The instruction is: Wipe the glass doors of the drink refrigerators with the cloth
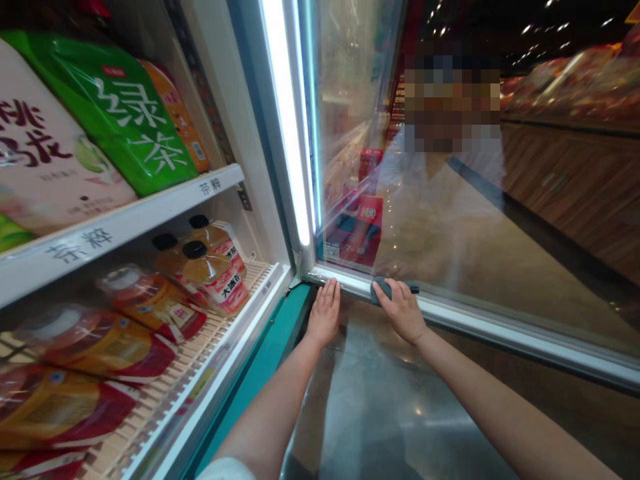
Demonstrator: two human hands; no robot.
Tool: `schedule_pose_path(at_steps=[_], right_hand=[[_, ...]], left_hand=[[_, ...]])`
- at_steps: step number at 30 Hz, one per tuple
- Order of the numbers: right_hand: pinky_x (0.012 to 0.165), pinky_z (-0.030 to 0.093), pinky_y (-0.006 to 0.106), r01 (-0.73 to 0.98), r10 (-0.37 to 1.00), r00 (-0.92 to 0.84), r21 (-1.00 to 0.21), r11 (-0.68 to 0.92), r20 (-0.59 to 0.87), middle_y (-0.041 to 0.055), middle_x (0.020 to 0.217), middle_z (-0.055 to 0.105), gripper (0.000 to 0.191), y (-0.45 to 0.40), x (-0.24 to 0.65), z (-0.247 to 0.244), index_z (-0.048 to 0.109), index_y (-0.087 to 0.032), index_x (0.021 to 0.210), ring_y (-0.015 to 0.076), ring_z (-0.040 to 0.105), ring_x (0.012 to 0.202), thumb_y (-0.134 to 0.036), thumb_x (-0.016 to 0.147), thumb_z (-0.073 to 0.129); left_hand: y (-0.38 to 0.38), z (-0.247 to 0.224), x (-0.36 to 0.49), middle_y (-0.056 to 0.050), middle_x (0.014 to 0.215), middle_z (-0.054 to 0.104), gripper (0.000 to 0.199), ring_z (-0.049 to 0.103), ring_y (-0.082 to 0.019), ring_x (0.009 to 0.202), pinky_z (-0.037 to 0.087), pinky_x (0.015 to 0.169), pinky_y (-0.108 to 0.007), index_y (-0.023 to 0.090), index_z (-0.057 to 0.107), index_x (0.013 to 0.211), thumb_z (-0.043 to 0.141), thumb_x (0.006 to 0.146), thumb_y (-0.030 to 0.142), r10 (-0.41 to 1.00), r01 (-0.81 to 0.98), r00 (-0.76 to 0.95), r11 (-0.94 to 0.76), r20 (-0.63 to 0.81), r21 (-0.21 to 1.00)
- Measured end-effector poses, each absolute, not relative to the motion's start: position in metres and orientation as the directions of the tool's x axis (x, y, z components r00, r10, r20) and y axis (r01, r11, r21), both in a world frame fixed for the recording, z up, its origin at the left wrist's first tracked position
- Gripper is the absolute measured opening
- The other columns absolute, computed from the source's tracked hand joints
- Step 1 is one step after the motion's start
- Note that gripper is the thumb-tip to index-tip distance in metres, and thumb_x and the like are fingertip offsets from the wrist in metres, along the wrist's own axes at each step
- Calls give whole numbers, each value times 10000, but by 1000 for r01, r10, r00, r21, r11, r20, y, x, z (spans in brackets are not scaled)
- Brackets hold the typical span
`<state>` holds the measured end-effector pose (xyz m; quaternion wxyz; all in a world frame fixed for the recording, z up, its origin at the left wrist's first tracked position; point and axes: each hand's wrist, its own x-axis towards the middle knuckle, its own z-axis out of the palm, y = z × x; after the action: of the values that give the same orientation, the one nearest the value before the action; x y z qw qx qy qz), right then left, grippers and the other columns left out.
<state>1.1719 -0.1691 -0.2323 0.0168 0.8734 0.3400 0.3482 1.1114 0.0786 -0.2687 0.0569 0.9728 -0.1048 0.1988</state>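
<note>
An open glass door (pixel 450 220) with a metal bottom frame swings out from a refrigerated cabinet. At that frame, near the hinge corner, my left hand (pixel 324 315) lies with fingers stretched and close together, its fingertips touching the frame. To its right, my right hand (pixel 401 310) presses a dark grey cloth (pixel 381 291) against the same frame, fingers bent over it. A short dark piece sticks out beside the right fingers.
Left of my hands, the lower shelf (pixel 220 347) holds several bottles (pixel 217 277); the upper shelf (pixel 120 207) holds a green bag (pixel 150 123). A teal cabinet edge (pixel 260 363) runs below. A person's reflection shows in the glass. Shiny floor (pixel 385 400) lies beneath.
</note>
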Motion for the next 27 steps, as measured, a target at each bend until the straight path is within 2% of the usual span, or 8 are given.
schedule_pose_path(at_steps=[7, 12, 16, 20, 27], right_hand=[[844, 548, 439, 618, 594, 645, 129, -775, 481, 229, 1415, 546, 565, -105, 1177, -231, 526, -268, 1483, 353, 507, 1249, -127, 936, 549], [753, 551, 397, 631, 599, 622, 129, -765, 504, 244, 1384, 588, 498, -70, 1182, -231, 570, -229, 1442, 349, 539, 1229, -148, 954, 508], [751, 550, 369, 617, 622, 675, 160, -771, 396, 223, 1423, 580, 492, -64, 1180, -219, 560, -231, 1449, 334, 532, 1270, -146, 977, 448], [761, 551, 362, 650, 686, 666, 222, -726, 292, 205, 1462, 556, 539, -81, 1178, -207, 501, -250, 1502, 319, 512, 1290, -120, 987, 407], [764, 526, 341, 685, 771, 532, 358, -635, 350, 177, 1362, 614, 572, -171, 1178, -209, 543, -261, 1466, 291, 532, 1178, -78, 924, 514]], left_hand=[[83, -272, 1110, -229, 1695, 210, 991, 198, -303, 1581, 293, 1257, -514, 72, -17, 1634, 480, 777, 36, -135, -190, 915, -976, 379, 110], [84, -275, 1110, -221, 1693, 215, 983, 195, -313, 1581, 254, 1265, -542, 72, -18, 1637, 482, 792, 45, -150, -203, 916, -974, 373, 106], [85, -273, 1110, -198, 1695, 222, 998, 208, -287, 1581, 199, 1278, -550, 107, -71, 1639, 473, 805, 32, -143, -174, 930, -983, 338, 64], [83, -269, 1111, -189, 1696, 215, 997, 217, -263, 1580, 194, 1280, -529, 117, -93, 1637, 460, 813, 19, -117, -135, 943, -990, 312, 35], [84, -264, 1108, -172, 1707, 194, 999, 198, -255, 1586, 187, 1285, -514, 110, -55, 1642, 467, 794, 25, -118, -132, 942, -991, 314, 24]])
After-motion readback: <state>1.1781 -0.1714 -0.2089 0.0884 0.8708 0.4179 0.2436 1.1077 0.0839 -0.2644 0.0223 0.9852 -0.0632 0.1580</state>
